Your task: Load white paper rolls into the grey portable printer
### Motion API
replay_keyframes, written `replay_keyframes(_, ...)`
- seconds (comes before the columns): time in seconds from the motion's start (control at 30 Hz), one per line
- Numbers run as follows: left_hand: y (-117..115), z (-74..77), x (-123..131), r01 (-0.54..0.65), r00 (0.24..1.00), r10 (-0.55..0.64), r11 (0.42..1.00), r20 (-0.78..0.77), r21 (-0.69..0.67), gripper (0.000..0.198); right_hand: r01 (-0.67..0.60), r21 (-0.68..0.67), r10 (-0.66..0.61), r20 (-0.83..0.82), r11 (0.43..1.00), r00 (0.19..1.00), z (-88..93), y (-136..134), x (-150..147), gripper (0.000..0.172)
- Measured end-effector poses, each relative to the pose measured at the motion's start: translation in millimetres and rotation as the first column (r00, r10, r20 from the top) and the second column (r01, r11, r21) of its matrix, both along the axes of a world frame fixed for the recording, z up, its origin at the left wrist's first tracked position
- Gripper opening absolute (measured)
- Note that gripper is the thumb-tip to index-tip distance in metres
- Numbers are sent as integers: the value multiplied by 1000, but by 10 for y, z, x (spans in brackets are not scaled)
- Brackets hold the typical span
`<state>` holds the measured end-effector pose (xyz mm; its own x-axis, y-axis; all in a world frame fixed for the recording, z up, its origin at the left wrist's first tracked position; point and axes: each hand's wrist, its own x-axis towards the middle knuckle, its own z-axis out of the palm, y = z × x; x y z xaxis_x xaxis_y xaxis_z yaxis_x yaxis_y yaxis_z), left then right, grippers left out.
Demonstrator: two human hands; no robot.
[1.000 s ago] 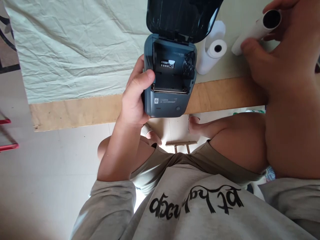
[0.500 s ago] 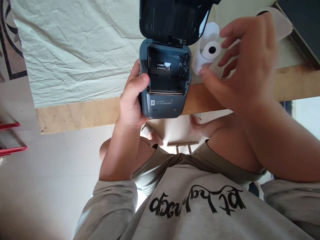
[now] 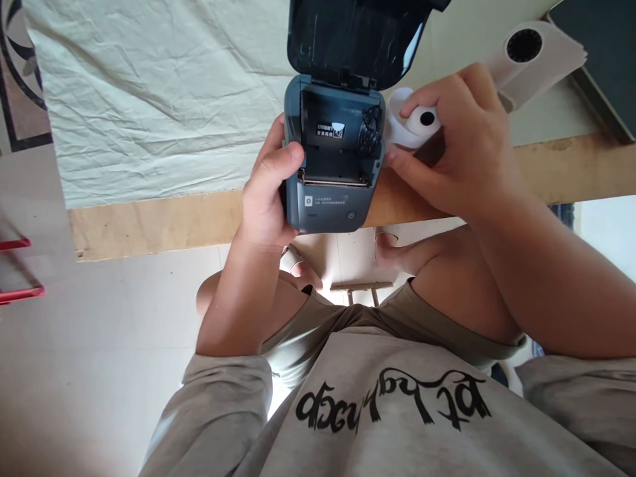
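Observation:
A dark blue label printer (image 3: pixel 330 212) stands at the table's front edge, its black lid (image 3: pixel 352 40) swung up and its paper bay bare. My left hand (image 3: pixel 271 179) grips the printer's left side, thumb on the rim. Just right of the printer is a small white paper roll (image 3: pixel 417 126) with a loose curl of paper around it. My right hand (image 3: pixel 454 139) closes on this roll, index finger over its top and thumb at its lower left.
A larger white roll (image 3: pixel 546 63) lies at the back right, beside a dark flat box (image 3: pixel 603 53). Wrinkled pale cloth (image 3: pixel 163 99) covers the table, whose wooden front edge (image 3: pixel 159 222) shows. Red bars (image 3: pixel 22 293) are at the far left.
My right hand has come down and left onto the small roll, uncovering the larger roll. The printer and my left hand have shifted slightly right in view.

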<state>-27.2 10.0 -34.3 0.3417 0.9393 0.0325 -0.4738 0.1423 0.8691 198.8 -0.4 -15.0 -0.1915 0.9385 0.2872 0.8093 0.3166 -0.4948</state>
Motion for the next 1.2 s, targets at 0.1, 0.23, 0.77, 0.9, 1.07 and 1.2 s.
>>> replay_keyframes(0.1, 25, -30, -19, 5, 1000, -5, 1000, -4, 10, 38, -24, 1, 24, -18, 1000, 1000, -7, 3, 20, 37)
replay_keyframes(0.23, 55, -89, -35, 20, 1000, -19, 999, -19, 27, 42, -78, -43, 76, -35, 996, 996, -21, 15, 55, 34)
replay_keyframes(0.77, 133, -223, -53, 30, 999, -31, 999, -43, -18, 43, -83, 67, 83, -4, 994, 997, -51, -15, 92, 48)
replay_keyframes(0.9, 119, -240, -20, -17, 999, 16, 1000, -34, -27, 47, -130, -21, 129, -55, 991, 990, -17, -28, 90, 51)
replay_keyframes(1.07, 25, -121, 27, -61, 997, 59, 997, -48, -37, 39, -112, 42, 111, 20, 993, 994, -24, -19, 56, 41)
replay_keyframes(1.2, 81, -191, -7, -41, 998, 39, 998, -45, -46, 44, -32, 30, 31, 24, 999, 999, -31, -21, 27, 41)
